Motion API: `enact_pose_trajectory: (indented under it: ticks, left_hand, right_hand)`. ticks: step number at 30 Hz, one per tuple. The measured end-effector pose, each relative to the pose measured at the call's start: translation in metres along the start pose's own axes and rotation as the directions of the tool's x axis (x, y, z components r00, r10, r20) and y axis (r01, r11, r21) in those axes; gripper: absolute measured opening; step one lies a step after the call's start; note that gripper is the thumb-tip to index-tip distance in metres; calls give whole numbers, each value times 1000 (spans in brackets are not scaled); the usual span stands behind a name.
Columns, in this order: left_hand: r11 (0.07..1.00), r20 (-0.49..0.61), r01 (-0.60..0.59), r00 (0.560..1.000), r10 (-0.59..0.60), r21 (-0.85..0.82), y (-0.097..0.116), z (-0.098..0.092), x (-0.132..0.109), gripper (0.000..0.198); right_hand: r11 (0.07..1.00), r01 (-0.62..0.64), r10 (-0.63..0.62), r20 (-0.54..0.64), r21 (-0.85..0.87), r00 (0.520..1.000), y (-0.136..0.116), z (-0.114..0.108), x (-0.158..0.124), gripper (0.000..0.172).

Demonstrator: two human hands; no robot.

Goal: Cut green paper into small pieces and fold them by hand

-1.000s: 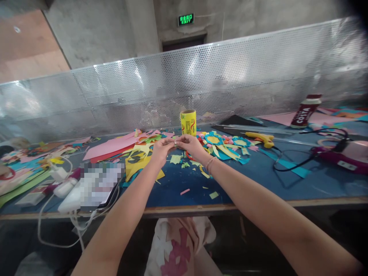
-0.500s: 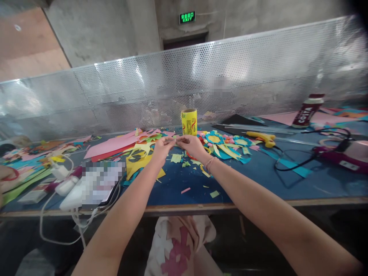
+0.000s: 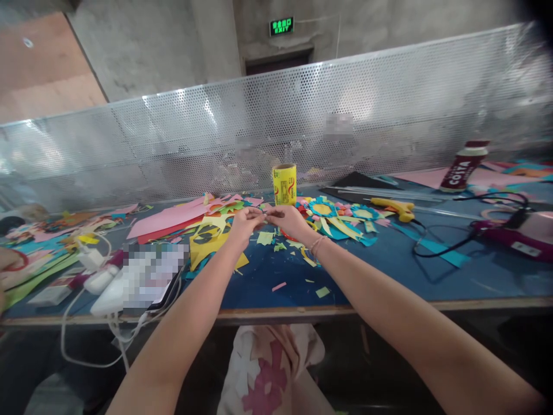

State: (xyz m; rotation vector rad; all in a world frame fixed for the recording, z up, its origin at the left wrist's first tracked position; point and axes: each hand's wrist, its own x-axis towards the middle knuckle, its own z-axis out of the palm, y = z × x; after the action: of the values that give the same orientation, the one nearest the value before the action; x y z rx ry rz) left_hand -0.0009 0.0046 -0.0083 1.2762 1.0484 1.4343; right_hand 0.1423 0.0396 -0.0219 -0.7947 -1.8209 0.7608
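Note:
My left hand (image 3: pixel 247 222) and my right hand (image 3: pixel 286 219) meet fingertip to fingertip above the blue table (image 3: pixel 259 288). Both are closed in a pinch; whatever lies between the fingertips is too small to make out. Just behind them stands a yellow roll (image 3: pixel 284 185), upright. Yellow paper with cut-outs (image 3: pixel 203 249) lies beside my left hand. Blue and yellow paper flowers (image 3: pixel 322 208) are heaped to the right of my right hand. Small green scraps (image 3: pixel 265 237) lie below the fingers.
On the left are pink sheets (image 3: pixel 166 220), a phone (image 3: pixel 168 282), white cables and another person's hand (image 3: pixel 11 265). To the right lie a yellow glue gun (image 3: pixel 400 208), a Costa bottle (image 3: pixel 464 167) and a purple device (image 3: pixel 514 236). A perforated metal screen (image 3: pixel 173 144) stands behind.
Both hands have shifted very slightly, with the fingertips still together. The objects on the table lie as before.

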Motion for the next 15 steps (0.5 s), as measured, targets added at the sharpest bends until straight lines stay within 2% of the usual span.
enact_pose_trajectory:
  ticks: [5,10,13,15]
  left_hand:
    - [985,46,-116,993,111,125,0,-3,1,29]
    - [890,148,-278,959,240,361,5,-5,1,23]
    - [896,114,-268,963,243,355,8,-4,0,23]
    - [923,34,-226,973,227,312,8,-4,1,22]
  right_hand:
    - [990,-104,102,23,100,995,0,1,0,12]
    - [973,-178,168,79,146,983,-11,-1,-2,18]
    - [984,-161,156,61,72,986,-16,-4,-1,18]
    - [992,-123,123,-1,-11,992,-17,-9,1,15]
